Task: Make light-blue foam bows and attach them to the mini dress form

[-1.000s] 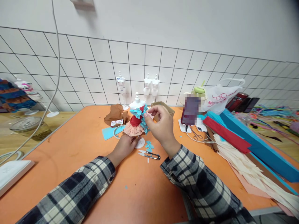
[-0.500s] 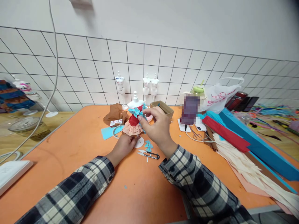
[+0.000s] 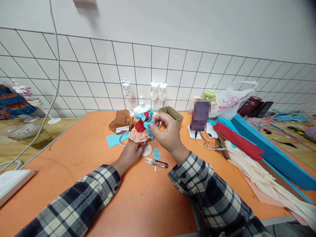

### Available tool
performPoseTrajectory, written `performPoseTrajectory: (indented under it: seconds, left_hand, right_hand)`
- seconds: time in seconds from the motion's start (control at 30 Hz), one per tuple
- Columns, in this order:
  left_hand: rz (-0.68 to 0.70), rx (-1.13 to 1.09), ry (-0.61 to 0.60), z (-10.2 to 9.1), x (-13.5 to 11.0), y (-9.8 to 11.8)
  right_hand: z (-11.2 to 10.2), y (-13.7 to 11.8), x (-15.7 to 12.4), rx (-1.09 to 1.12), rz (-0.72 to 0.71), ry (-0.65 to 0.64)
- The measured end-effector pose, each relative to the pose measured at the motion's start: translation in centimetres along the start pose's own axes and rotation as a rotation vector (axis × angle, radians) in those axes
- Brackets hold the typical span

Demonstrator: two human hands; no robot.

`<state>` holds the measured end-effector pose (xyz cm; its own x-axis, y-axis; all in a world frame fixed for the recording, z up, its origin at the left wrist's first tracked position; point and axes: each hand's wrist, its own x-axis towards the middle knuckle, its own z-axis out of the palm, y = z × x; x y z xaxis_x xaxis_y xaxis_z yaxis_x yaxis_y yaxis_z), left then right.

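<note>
A small white dress-form mannequin (image 3: 141, 108) stands before me in a red bodice (image 3: 139, 126) and a ruffled peach skirt (image 3: 138, 135). My left hand (image 3: 128, 156) is closed around the stand under the skirt, by its round white base (image 3: 147, 150). Between thumb and forefinger, my right hand (image 3: 169, 133) pinches a light-blue bow (image 3: 148, 125) against the bodice's right side. Another blue bow (image 3: 140, 116) lies at the chest. On the table below are a loose blue bow (image 3: 156, 153) and thread snips (image 3: 157, 163).
Behind stand bare white mannequins (image 3: 154, 87) and a cardboard box (image 3: 174, 115). Brown cloth (image 3: 121, 120) and a blue piece (image 3: 114, 141) lie left. To the right are a phone (image 3: 201, 115), scissors (image 3: 206, 141), a plastic bag (image 3: 230, 102) and crepe strips (image 3: 239, 141).
My right hand has shifted slightly down and right, carrying the pinched bow from the chest front to the bodice's right side. My left hand stays at the stand.
</note>
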<state>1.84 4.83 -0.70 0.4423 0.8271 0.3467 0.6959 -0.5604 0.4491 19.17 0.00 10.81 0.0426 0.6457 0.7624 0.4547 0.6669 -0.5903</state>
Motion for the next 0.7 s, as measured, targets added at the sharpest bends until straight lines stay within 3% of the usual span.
performPoseTrajectory:
  seconds: [0.23,0.7]
  left_hand:
    - [0.069,-0.002,0.072,-0.2,0.2,0.4]
    - [-0.001,0.03,0.051,-0.3,-0.3,1.8]
  right_hand:
    - [0.6,-0.5,-0.4,-0.1,0.027,-0.029]
    - [2.0,0.1,-1.2,-0.061,0.097,0.185]
